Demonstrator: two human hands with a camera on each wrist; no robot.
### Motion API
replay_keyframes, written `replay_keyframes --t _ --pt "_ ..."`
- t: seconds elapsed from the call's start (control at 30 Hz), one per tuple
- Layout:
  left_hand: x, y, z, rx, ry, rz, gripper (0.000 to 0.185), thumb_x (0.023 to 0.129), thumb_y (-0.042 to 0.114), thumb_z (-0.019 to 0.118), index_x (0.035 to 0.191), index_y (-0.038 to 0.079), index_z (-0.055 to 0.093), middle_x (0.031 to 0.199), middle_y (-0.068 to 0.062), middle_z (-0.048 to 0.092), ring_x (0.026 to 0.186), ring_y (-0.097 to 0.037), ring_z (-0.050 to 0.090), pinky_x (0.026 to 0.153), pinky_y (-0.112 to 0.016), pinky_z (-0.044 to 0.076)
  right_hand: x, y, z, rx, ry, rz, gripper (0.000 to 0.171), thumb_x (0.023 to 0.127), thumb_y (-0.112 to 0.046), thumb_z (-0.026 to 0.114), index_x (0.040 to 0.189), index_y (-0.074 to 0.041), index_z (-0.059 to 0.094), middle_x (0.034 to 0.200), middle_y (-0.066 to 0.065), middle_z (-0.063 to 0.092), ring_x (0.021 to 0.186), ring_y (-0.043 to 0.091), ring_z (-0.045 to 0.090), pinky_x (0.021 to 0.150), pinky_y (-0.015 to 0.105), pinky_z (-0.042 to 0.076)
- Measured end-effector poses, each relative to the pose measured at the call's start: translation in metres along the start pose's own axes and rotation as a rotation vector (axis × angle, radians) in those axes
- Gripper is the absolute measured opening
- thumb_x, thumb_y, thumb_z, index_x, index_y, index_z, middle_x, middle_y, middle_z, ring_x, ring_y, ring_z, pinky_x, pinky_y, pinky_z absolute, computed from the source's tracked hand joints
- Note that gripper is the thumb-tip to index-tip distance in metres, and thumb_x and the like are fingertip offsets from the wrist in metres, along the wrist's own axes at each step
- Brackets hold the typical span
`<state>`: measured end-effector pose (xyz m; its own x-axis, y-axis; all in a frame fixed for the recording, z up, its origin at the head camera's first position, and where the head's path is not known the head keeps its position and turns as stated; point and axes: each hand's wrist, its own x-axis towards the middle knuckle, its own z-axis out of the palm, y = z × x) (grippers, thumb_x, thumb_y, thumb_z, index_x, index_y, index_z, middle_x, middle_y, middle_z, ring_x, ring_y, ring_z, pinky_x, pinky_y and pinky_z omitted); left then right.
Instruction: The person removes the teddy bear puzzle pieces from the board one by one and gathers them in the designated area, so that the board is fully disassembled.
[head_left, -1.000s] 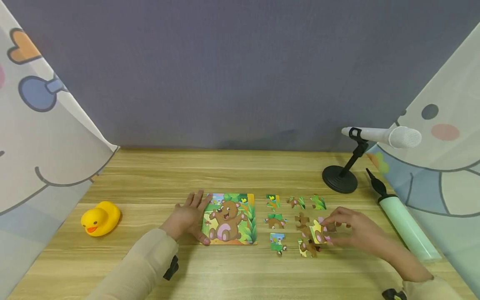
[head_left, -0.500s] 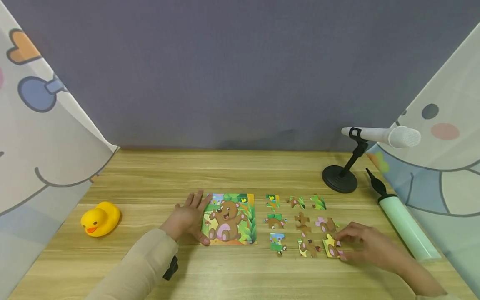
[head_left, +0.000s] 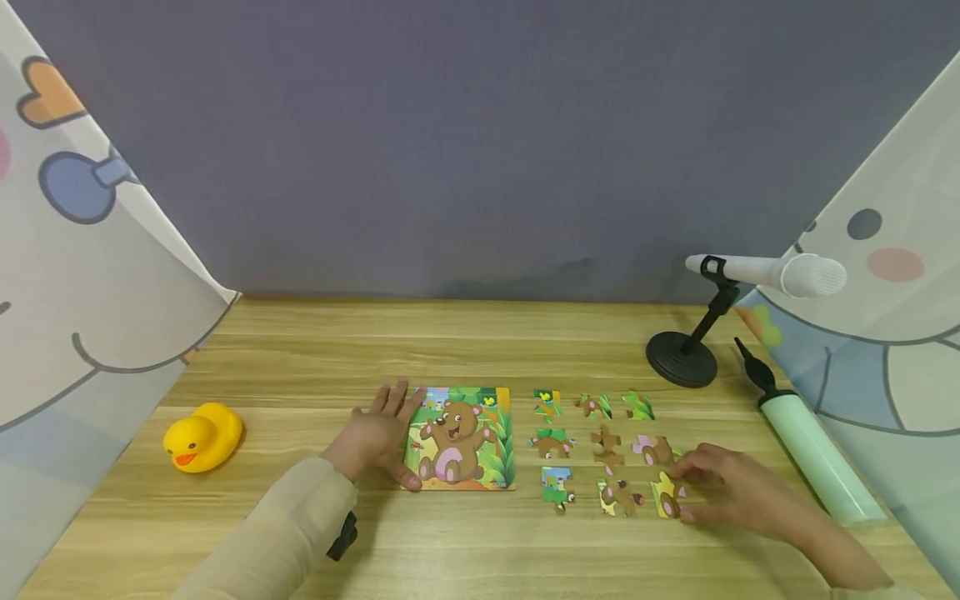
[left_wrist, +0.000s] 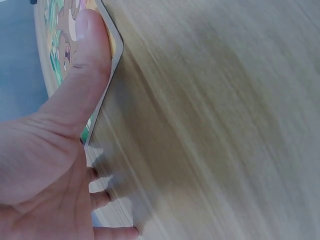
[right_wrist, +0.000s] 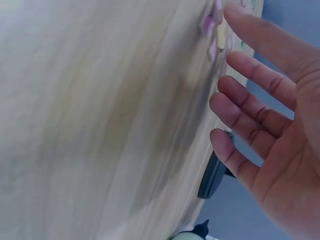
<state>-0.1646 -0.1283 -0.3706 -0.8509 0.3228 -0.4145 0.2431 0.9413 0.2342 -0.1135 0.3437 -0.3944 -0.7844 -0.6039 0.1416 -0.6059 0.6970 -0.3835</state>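
Note:
My left hand lies with spread, straight fingers at the left edge of a square bear picture board. In the left wrist view its thumb rests on the board's corner. On the right, jigsaw pieces lie in three rows of three. At the lower right of them sits a yellow-and-brown puzzle piece, flat on the table. My right hand is beside that piece, thumb and forefinger apart at its right edge. In the right wrist view the fingers are loosely bent and grip nothing.
A yellow rubber duck sits at the left. To the back right stands a white microphone on a black stand. A pale green hand pump lies along the right edge. A grey partition closes off the back.
My right hand has carried the yellow-and-brown puzzle piece down and right to the lower row's end, then loosened its fingers there. My left hand has stayed on the picture board.

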Motion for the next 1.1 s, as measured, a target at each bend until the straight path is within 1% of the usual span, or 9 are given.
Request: replay_keyframes --t 0.1,0.2,0.37,0.5,0.63,0.7,0.83,0.97,1.1 --pt "0.0 -0.001 0.0 0.0 -0.003 -0.003 0.13 0.049 0.051 0.077 0.146 0.008 0.003 0.148 -0.023 -0.007 0.134 -0.043 -0.002 0.095 -0.069 0.016 0.008 -0.006 0.0 -0.031 0.032 0.037 0.026 0.075 -0.033 0.073 0.097 -0.024 0.063 0.087 -0.018 0.054 0.076 0.0 0.053 0.061 0.025 0.047" --pt "0.001 -0.001 0.001 0.003 -0.012 -0.013 0.131 0.048 0.052 0.077 0.146 0.009 0.002 0.148 -0.023 -0.007 0.134 -0.043 -0.002 0.096 -0.068 0.015 0.019 -0.013 0.0 -0.045 0.036 0.081 0.019 0.08 -0.03 0.069 0.097 -0.025 0.063 0.083 -0.02 0.05 0.072 -0.002 0.049 0.057 0.023 0.044" --pt "0.003 -0.002 0.0 -0.017 -0.027 -0.024 0.132 0.047 0.052 0.078 0.146 0.01 0.001 0.149 -0.021 -0.008 0.134 -0.042 -0.003 0.097 -0.068 0.013 0.037 -0.023 0.002 -0.043 0.029 0.057 0.016 0.083 -0.026 0.066 0.098 -0.023 0.063 0.081 -0.021 0.048 0.07 -0.002 0.047 0.055 0.021 0.042" --pt "0.005 -0.002 0.001 -0.048 -0.029 -0.018 0.133 0.046 0.051 0.079 0.147 0.011 0.001 0.149 -0.02 -0.009 0.134 -0.042 -0.004 0.097 -0.068 0.011 0.051 -0.029 0.003 -0.036 0.008 0.061 0.016 0.084 -0.026 0.065 0.099 -0.02 0.063 0.08 -0.02 0.048 0.068 -0.002 0.046 0.054 0.02 0.042" --pt "0.005 -0.005 0.003 -0.072 -0.013 0.008 0.134 0.045 0.051 0.079 0.147 0.011 0.002 0.149 -0.021 -0.009 0.134 -0.043 -0.004 0.096 -0.069 0.01 0.061 -0.034 0.007 -0.028 0.009 0.051 0.018 0.084 -0.026 0.066 0.099 -0.018 0.063 0.078 -0.019 0.048 0.066 0.0 0.047 0.053 0.019 0.042" --pt "0.005 -0.006 0.004 -0.086 -0.006 0.023 0.134 0.044 0.051 0.08 0.147 0.011 0.002 0.148 -0.021 -0.009 0.133 -0.043 -0.004 0.095 -0.07 0.009 0.066 -0.037 0.009 -0.02 0.012 0.047 0.018 0.084 -0.027 0.065 0.099 -0.018 0.064 0.078 -0.018 0.048 0.066 0.001 0.048 0.054 0.019 0.042" --pt "0.004 -0.008 0.006 -0.109 -0.001 0.042 0.135 0.044 0.051 0.081 0.146 0.01 0.002 0.148 -0.022 -0.009 0.133 -0.044 -0.005 0.095 -0.07 0.008 0.074 -0.041 0.012 0.002 0.005 0.081 0.019 0.085 -0.033 0.063 0.099 -0.021 0.064 0.081 -0.019 0.05 0.067 0.001 0.049 0.056 0.02 0.044" --pt "0.004 -0.009 0.006 -0.126 -0.007 0.051 0.135 0.045 0.052 0.081 0.147 0.01 0.002 0.148 -0.022 -0.009 0.133 -0.043 -0.006 0.095 -0.07 0.006 0.081 -0.043 0.014 0.015 -0.008 0.1 0.02 0.085 -0.032 0.063 0.1 -0.02 0.064 0.083 -0.018 0.052 0.07 0.001 0.051 0.059 0.024 0.046" --pt "0.005 -0.011 0.003 -0.131 -0.015 0.057 0.13 0.049 0.054 0.079 0.147 0.012 0.005 0.149 -0.021 -0.007 0.134 -0.043 -0.003 0.095 -0.07 0.008 0.088 -0.043 0.016 -0.023 0.024 0.134 0.023 0.084 -0.029 0.065 0.103 -0.016 0.065 0.091 -0.01 0.055 0.079 0.01 0.056 0.064 0.029 0.048"
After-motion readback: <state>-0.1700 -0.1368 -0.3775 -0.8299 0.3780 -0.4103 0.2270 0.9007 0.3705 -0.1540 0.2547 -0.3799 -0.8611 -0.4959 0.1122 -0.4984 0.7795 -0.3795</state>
